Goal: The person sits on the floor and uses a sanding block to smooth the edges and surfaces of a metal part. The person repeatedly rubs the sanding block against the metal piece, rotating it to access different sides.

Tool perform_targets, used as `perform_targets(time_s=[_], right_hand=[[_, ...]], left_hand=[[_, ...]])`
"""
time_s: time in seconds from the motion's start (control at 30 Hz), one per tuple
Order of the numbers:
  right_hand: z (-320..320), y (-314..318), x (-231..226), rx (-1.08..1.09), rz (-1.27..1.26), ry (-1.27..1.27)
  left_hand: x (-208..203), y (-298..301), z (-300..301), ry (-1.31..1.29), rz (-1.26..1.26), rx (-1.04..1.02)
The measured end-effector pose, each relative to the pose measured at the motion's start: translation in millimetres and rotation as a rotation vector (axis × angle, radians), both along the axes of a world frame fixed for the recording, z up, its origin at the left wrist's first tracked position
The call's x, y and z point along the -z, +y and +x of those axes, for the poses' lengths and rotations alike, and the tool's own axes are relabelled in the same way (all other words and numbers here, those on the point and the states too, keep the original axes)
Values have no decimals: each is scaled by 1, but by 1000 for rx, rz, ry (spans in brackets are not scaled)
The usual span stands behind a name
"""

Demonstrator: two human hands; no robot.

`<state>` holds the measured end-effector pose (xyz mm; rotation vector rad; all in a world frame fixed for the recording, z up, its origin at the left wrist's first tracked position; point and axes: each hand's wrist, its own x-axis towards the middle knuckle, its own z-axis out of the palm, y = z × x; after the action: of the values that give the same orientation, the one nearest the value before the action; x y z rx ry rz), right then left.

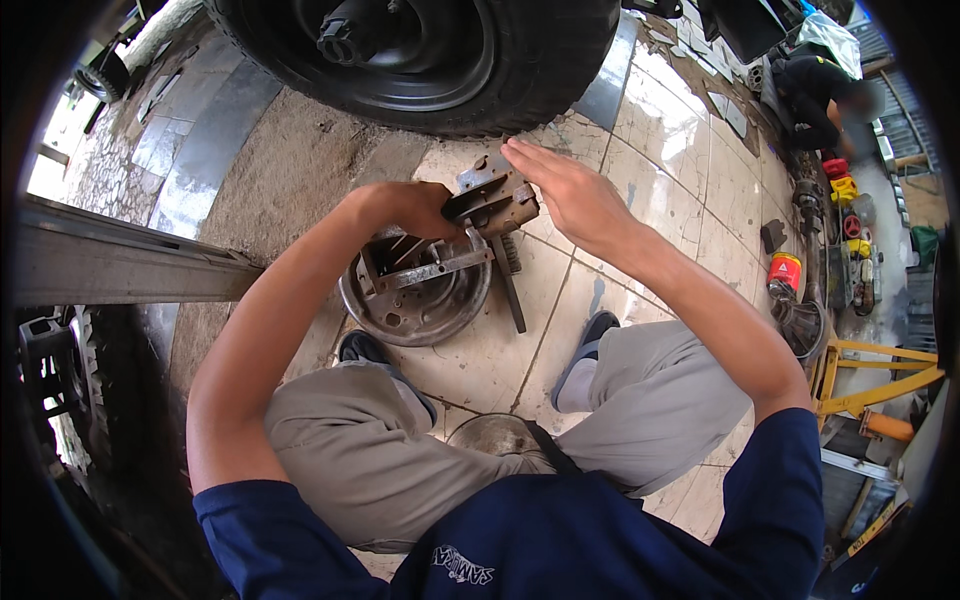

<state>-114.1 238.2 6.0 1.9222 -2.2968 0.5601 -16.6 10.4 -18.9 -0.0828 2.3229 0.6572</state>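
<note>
A rusty, greasy metal bracket [490,207] is held above the tiled floor in front of me. My left hand [412,208] grips its left end, with the fingertips partly hidden behind the metal. My right hand [572,192] is at the bracket's right end, its fingers stretched out straight and close together. Under the bracket lies a round metal plate [430,318], like a brake backing plate, with a flat metal bar [435,270] across it. A dark tool with a long handle [511,295] and what look like bristles sticks out beside the plate.
A large vehicle tyre [545,75] stands just beyond my hands. A metal beam [130,262] juts in from the left. Along the right are a red can [785,270], greasy axle parts [808,240], a yellow metal frame [870,375] and another person [815,95] bending down.
</note>
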Motion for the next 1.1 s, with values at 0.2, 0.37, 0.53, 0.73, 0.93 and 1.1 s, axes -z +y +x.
perform_targets(time_s=[0.2,0.37,0.53,0.73,0.93,1.1], right_hand=[[1,-8,3,-118,36,143],[10,-11,-4,-178,92,-8],[-10,-4,-5,-139,35,-50],[-15,3,-7,-78,42,-40],[-13,10,-14,-172,161,158],[7,26,-22,-104,146,75]], left_hand=[[0,-1,4,15,-8,-10],[4,-4,9,61,-2,-14],[6,-4,7,56,48,-52],[1,-1,2,40,-27,-22],[17,-7,-3,16,12,32],[3,-4,-4,-39,39,38]])
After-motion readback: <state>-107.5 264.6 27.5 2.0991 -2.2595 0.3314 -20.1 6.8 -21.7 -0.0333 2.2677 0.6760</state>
